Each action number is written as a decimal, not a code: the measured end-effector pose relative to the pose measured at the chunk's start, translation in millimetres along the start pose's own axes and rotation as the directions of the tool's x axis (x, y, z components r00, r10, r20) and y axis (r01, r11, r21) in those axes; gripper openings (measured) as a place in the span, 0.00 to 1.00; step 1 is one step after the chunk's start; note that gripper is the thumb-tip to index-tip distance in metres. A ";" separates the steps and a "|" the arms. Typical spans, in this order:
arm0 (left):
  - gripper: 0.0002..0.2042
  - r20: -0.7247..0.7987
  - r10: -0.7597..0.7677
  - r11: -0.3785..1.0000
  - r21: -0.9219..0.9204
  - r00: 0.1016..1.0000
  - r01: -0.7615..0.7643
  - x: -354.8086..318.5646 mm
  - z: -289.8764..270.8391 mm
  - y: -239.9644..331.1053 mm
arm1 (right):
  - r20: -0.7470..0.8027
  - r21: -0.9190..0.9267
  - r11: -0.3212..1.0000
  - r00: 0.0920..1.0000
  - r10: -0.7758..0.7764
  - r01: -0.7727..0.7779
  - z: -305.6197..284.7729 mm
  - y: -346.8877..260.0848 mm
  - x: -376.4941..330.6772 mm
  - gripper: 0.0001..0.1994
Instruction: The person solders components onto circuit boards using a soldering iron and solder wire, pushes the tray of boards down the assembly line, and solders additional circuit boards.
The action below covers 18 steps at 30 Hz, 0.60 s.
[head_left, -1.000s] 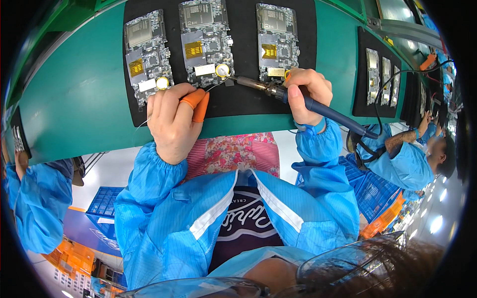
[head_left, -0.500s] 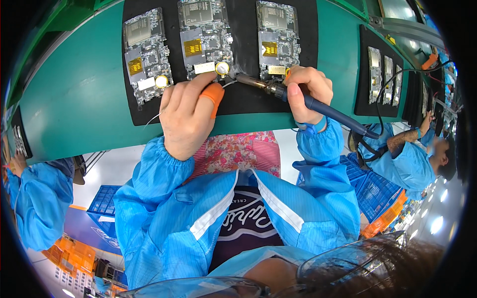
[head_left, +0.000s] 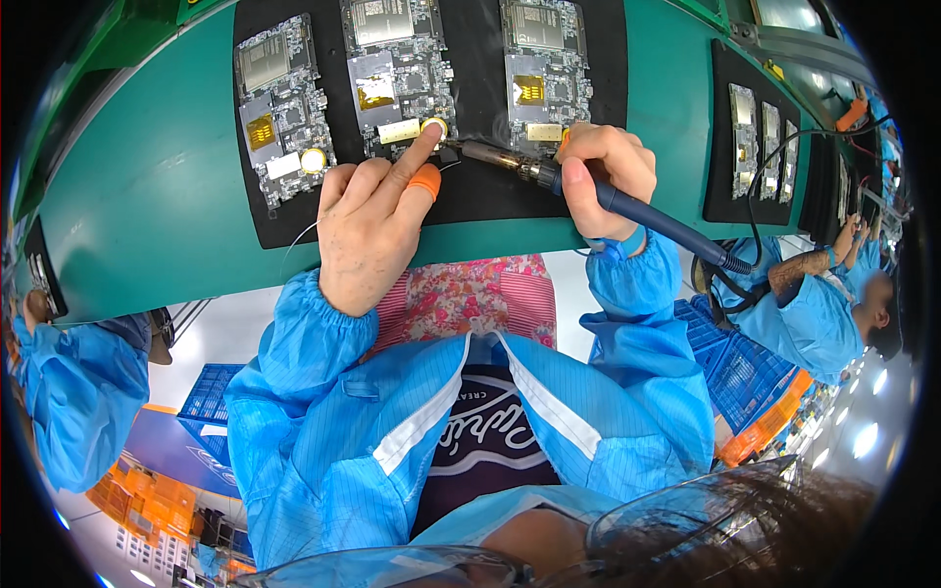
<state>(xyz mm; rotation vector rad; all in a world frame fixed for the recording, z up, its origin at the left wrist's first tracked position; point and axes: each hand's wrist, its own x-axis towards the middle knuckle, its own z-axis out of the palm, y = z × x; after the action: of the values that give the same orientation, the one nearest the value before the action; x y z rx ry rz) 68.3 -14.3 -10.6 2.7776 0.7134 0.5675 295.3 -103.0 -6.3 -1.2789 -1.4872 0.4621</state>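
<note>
My right hand (head_left: pixel 610 176) grips a soldering iron (head_left: pixel 667 223) with a dark blue handle. Its tip points left, at the lower right corner of the middle circuit board (head_left: pixel 404 69), and a wisp of smoke hangs nearby. My left hand (head_left: pixel 371 220) has the index finger stretched onto the round yellow-rimmed coin cell (head_left: pixel 435 125) at that board's lower end. An orange finger cot (head_left: pixel 425 178) covers its thumb. Thin solder wire (head_left: pixel 297 241) runs through the curled fingers, with its end showing near the iron tip. Similar boards lie left (head_left: pixel 281 103) and right (head_left: pixel 545 73).
The boards rest on a black mat (head_left: pixel 480 211) over a green table (head_left: pixel 147 196). At the right, another black mat (head_left: pixel 720 167) holds several boards. The iron's black cable (head_left: pixel 753 211) loops there. Co-workers in blue sit at both sides, with blue crates (head_left: pixel 730 367) behind.
My left index finger has straightened and moved onto the coin cell. The middle board has shifted slightly up and left, and the iron tip slightly left with it.
</note>
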 end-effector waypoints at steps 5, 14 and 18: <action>0.07 0.002 0.006 1.000 -0.007 1.000 -0.006 0.1 -0.1 -0.6 | -0.002 0.019 1.000 1.000 0.004 -0.003 0.3 -0.7 0.5 0.05; 0.05 -0.029 -0.009 1.000 -0.025 1.000 0.008 -0.1 2.3 -1.4 | -0.169 0.000 1.000 0.986 0.010 -0.011 -5.0 -2.5 -7.3 0.04; 0.09 -0.038 -0.060 0.987 -0.150 0.997 0.054 3.2 -7.5 0.1 | -0.260 0.113 0.993 0.964 0.061 -0.032 -4.1 -3.2 -11.2 0.06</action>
<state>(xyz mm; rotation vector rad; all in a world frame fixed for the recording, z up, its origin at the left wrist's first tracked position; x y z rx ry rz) 67.9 -11.9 -2.8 2.6068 0.7258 0.6428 295.8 -115.3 -7.3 -1.2390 -1.1965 0.3816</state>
